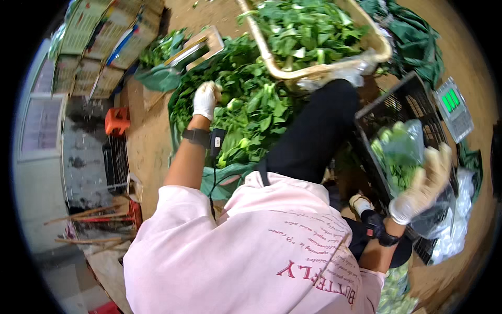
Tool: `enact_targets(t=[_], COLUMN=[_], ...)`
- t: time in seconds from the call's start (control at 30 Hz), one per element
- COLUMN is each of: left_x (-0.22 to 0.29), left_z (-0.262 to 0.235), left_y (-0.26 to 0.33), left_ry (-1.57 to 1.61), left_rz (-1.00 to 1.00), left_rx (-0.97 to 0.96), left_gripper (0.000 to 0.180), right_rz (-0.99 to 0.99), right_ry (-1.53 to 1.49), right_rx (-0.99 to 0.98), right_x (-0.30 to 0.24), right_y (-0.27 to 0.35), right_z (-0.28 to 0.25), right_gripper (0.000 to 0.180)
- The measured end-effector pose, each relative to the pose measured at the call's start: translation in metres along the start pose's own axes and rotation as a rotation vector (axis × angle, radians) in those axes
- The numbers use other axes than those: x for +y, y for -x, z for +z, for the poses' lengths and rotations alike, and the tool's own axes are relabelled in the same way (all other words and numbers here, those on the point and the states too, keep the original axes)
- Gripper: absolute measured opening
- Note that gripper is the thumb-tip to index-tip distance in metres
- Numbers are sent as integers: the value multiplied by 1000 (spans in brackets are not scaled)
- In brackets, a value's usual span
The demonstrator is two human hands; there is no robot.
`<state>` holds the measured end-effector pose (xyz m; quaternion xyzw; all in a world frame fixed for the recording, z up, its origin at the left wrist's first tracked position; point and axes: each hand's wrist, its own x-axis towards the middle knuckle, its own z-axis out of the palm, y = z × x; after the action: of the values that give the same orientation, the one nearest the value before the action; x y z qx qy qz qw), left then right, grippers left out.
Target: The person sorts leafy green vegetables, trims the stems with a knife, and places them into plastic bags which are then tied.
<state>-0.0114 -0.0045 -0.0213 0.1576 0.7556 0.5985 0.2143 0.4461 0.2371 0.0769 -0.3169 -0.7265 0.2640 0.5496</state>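
Observation:
My left hand (207, 99), in a white glove, has its fingers curled in at the left edge of a heap of leafy greens (256, 115). What those fingers hold, if anything, is hidden. A pale glove also covers my right hand (426, 183), whose fingers are spread apart. It is at the right side of a black plastic crate (387, 102), beside a clear bag of greens (400, 149) lying in that crate. Pale stems and green leaves show through the bag's film.
A cream tub (293, 73) full of greens stands beyond my knee. To the crate's right are a digital scale (454, 107) with a lit green display and a pile of clear plastic bags (460, 225). A red stool (117, 121) stands at left. Filled bags (397, 293) lie behind the crate.

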Motion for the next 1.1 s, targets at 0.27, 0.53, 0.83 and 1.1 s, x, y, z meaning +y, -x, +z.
enact_targets(t=[0.27, 0.53, 0.83, 1.1], left_x=[-214, -283, -255, -214], left_z=[-60, -19, -25, -98], left_y=[51, 52, 64, 91], left_ry=[-376, -905, -840, 199], left_rz=[-357, -543, -666, -457], left_rx=[-83, -177, -416, -370], left_gripper=[41, 51, 76, 65], right_rz=[-302, -276, -272, -253], right_ry=[204, 234, 232, 233], right_rx=[-669, -617, -599, -613], right_x=[4, -4, -5, -6], right_y=[40, 47, 48, 51], right_z=[167, 183, 189, 185], right_gripper=[24, 21, 22, 22])
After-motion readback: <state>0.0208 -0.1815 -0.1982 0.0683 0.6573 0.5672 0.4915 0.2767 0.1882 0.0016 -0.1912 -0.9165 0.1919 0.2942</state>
